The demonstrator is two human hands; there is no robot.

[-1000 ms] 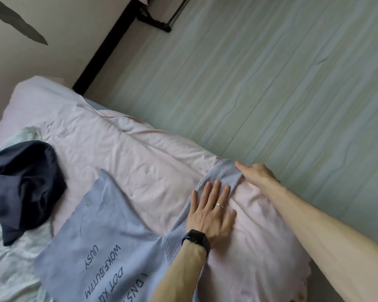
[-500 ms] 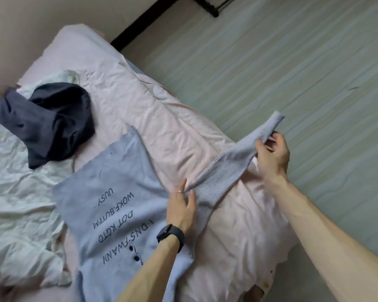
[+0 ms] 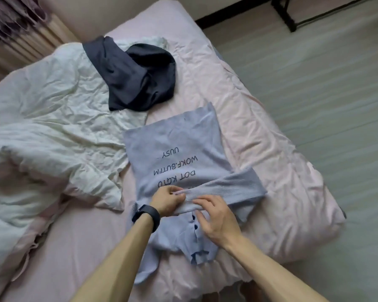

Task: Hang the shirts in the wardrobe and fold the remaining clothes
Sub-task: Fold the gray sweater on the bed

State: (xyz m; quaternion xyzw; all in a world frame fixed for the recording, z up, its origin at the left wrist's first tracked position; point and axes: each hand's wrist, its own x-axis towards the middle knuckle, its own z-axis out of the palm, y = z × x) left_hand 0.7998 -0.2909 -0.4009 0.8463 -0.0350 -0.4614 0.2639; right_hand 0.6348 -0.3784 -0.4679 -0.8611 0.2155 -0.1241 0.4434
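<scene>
The sleeve (image 3: 227, 186) lies folded across the blue top (image 3: 172, 136) on the bed (image 3: 260, 138), covering the nearest line of its upside-down print, and the left forearm hides the top's near left edge. The left hand (image 3: 168, 199) pinches the sleeve's cuff end with curled fingers over the top's middle. Just beside it, the right hand (image 3: 216, 216) rests its spread, loosely bent fingers on the sleeve.

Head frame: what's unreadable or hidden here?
Top print, nearest line: head view, covered by the folded sleeve.
Dark garment: head view, crumpled on itself, type unclear.
Black stand: head view, cut by top edge.
</scene>
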